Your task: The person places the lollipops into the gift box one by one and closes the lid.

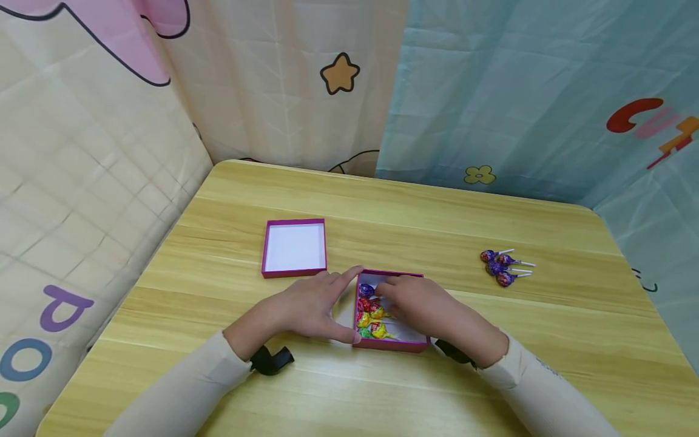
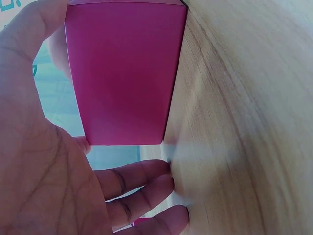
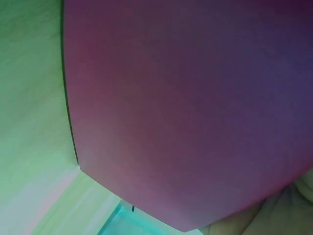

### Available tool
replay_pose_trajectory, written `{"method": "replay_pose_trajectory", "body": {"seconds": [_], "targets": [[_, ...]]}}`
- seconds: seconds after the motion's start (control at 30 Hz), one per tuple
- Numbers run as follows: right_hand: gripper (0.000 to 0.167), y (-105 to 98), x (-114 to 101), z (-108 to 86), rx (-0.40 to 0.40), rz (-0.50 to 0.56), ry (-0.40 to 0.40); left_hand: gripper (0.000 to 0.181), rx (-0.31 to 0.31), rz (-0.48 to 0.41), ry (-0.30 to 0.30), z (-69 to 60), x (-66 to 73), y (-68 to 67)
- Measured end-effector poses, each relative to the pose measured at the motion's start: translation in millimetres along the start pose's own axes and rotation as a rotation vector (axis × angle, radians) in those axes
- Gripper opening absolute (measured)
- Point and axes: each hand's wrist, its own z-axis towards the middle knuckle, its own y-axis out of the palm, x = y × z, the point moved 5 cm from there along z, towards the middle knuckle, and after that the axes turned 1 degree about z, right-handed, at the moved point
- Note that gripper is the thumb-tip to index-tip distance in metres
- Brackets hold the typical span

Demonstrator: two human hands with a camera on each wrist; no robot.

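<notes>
**Lollipops in a box, a hand on each side**

The box stands unlidded at the middle of the surface; its lid lies just to the left and farther off, hollow side up. The left hand braces the box's left end, thumb at the near corner and forefinger at the far one; its grip is spread rather than clenched, and the other fingers reach beyond the wall, low by the surface. The right hand dips into the box from the right, fingertips beside a purple lollipop in the far left corner; those fingertips are hidden, so I cannot tell whether this grip grasps anything. Red, yellow and green heads sit along the left wall inside; four loose lollipops lie well apart to the right, sticks pointing right.

As for handling, the box looks like light, fairly stiff card, likely to slide if nudged and to dent if squeezed hard; its corners seem the best place to steady it. The lollipops should be light and hard, their wrappers perhaps slippery; a pinch round the head, or on the stick just below the wrapper, ought to hold.
</notes>
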Motion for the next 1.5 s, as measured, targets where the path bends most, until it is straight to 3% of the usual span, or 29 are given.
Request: {"method": "replay_pose_trajectory", "body": {"seconds": [0.3, 1.07, 1.3, 1.5], "targets": [[0.012, 4.4, -1.9, 0.7, 0.003, -0.015, -0.047, 0.115, 0.001, -0.006, 0.002, 0.0, 0.4, 0.0], [0.009, 4.6, -0.8, 1.2, -0.021, 0.021, -0.037, 0.116, 0.006, 0.005, -0.001, -0.6, -0.4, 0.6], [0.019, 0.3, 0.6, -1.5, -0.022, 0.043, 0.002, 0.116, 0.01, 0.013, 0.002, 0.2, -0.4, 0.5], [0.032, -16.6, 2.9, -9.0, 0.024, 0.1, 0.021, 0.117, 0.005, 0.009, -0.002, 0.2, -0.4, 0.3]]}}
